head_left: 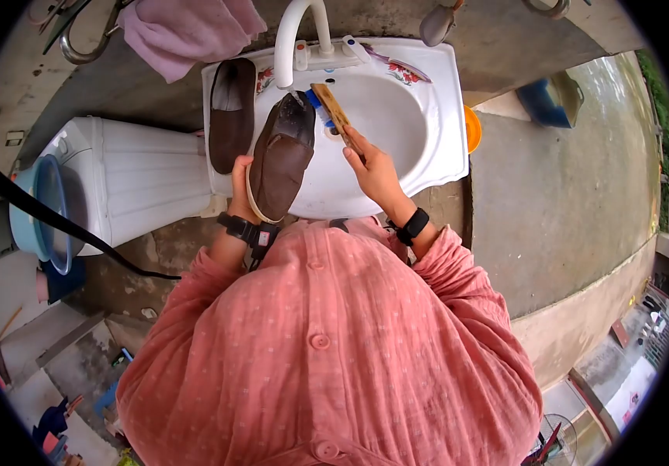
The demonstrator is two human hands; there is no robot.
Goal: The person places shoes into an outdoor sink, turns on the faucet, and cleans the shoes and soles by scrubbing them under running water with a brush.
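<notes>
My left hand (241, 189) grips a dark brown shoe (278, 167) by its side near one end, holding it over the left part of the white sink (447, 116). The shoe's open end is under the white faucet (288, 46), and a little water runs onto it. My right hand (373, 172) is closed round the handle of a wooden brush (331, 109). The brush's blue bristles are beside the shoe's opening; whether they touch it I cannot tell. A second brown shoe (232, 116) lies on the sink's left ledge.
A pink towel (187, 31) hangs at the upper left. Left of the sink stands a white ribbed appliance (144, 171) with teal basins (31, 210) beyond it. An orange basin (472, 130) and a blue container (550, 101) are to the right. A toothbrush (404, 65) lies on the back ledge.
</notes>
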